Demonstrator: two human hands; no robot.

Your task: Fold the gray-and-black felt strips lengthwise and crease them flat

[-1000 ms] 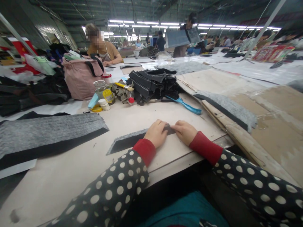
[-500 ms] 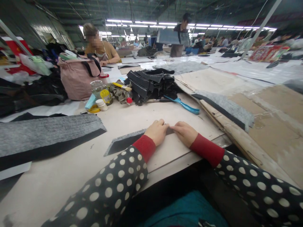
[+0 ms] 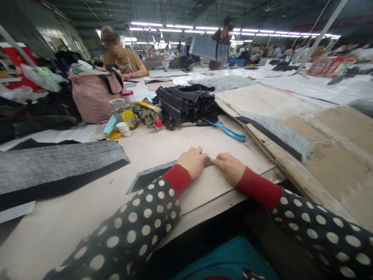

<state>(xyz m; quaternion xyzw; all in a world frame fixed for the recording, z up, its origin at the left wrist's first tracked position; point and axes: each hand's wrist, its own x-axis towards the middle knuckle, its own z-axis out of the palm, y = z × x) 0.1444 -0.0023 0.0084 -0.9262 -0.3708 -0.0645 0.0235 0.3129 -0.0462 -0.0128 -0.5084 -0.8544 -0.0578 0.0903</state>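
Note:
A narrow strip of black fabric with a grey felt-like edge [image 3: 151,175] lies flat on the pale work surface [image 3: 96,229]. My left hand [image 3: 192,161] is closed over its middle, fingers curled and pressed down. Just to the right, my right hand [image 3: 230,166] is closed too, its thumb and forefinger pinching the strip's right end. A short dark stretch of the strip shows between the two hands. My fingertips partly hide how the end is folded or held.
A larger grey and black fabric piece [image 3: 58,165] lies left. Beyond my hands are a glass jar [image 3: 128,114], a stack of dark pieces [image 3: 186,103] and a blue-handled tool [image 3: 229,132]. Cardboard sheets [image 3: 335,144] lie right. A co-worker [image 3: 125,62] sits across the table.
My right hand has shifted slightly right, so the gap between my hands is wider and more of the strip shows. In the background a standing person's grey sheet has swung lower.

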